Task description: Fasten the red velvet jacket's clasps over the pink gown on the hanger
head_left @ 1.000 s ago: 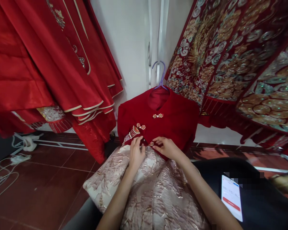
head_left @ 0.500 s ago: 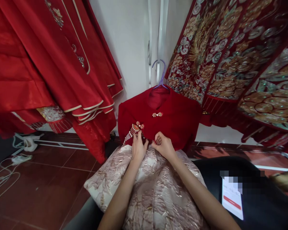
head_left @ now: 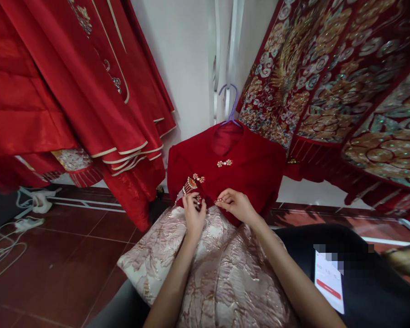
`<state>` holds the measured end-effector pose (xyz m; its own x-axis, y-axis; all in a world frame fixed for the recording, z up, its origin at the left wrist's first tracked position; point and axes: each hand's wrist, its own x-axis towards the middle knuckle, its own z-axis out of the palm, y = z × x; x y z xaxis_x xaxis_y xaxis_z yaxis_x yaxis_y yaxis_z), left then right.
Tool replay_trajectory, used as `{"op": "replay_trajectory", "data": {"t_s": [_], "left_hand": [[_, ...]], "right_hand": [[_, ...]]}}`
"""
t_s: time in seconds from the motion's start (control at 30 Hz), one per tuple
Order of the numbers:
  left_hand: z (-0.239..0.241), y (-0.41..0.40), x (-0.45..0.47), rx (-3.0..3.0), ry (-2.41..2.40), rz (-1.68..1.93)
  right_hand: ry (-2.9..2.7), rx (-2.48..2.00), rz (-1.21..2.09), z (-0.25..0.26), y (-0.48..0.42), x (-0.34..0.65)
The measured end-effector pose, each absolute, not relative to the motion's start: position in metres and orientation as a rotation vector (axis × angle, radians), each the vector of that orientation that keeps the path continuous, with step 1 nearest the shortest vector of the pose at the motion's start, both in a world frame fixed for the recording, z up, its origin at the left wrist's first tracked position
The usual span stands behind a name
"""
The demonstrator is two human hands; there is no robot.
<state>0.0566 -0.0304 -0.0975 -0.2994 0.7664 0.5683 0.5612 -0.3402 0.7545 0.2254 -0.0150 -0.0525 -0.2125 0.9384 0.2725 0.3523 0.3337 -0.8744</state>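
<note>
A dark red jacket [head_left: 249,168] on a purple hanger [head_left: 229,105] lies in front of me over a pale pink brocade skirt [head_left: 222,269]. It has pearl knot buttons [head_left: 224,162] and a tasselled ornament [head_left: 190,183]. My left hand [head_left: 193,213] pinches the jacket's edge just below the ornament. My right hand [head_left: 237,205] pinches a small pearl button at the opening. Both hands have their fingers closed on the fabric, a short gap apart.
Red satin garments [head_left: 71,91] hang at the left, heavily embroidered red robes [head_left: 335,82] at the right. A phone [head_left: 329,282] lies on a black surface at the lower right. White cables [head_left: 7,237] trail over the red tiled floor at left.
The hands, pressed close together half a second ago, have drawn slightly apart, and the right hand now pinches the pearl button.
</note>
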Motion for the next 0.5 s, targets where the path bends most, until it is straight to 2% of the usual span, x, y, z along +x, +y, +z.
{"op": "replay_trajectory", "data": {"t_s": [0.17,0.5], "left_hand": [[-0.103,-0.034,0.056,1.565,1.704,1.713],[-0.109,-0.037,0.055,1.444,1.439,1.65]], "right_hand": [[-1.781,-1.052,0.958,-0.054,-0.022,0.214],[-1.758,-1.003,0.869,-0.07,-0.022,0.203]]}}
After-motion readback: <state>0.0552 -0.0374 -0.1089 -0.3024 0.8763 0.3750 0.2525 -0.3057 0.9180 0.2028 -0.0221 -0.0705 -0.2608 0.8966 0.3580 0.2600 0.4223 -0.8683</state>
